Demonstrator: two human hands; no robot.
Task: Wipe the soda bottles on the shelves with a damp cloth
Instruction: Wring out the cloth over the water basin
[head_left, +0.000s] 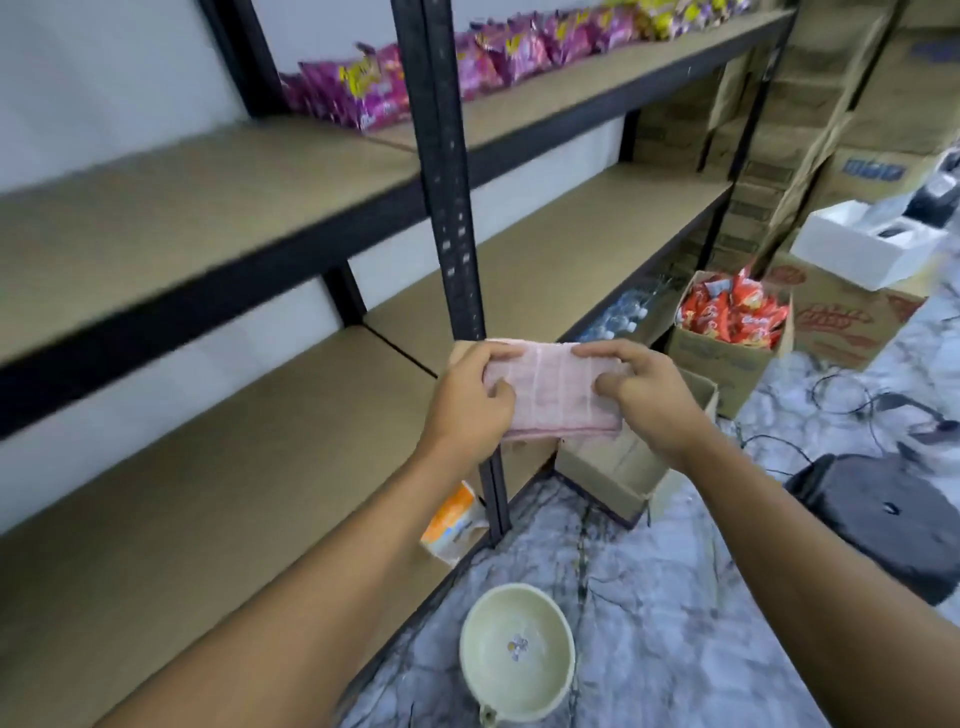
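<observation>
Both my hands grip the folded pink cloth, held out in front of the black shelf upright. My left hand pinches its left end, my right hand its right end, thumbs on top. Bottles sit on a lower shelf, far right, blurred; I can't tell if they are soda. A pale bowl stands on the marbled floor below my arms. Purple snack bags line the top shelf.
</observation>
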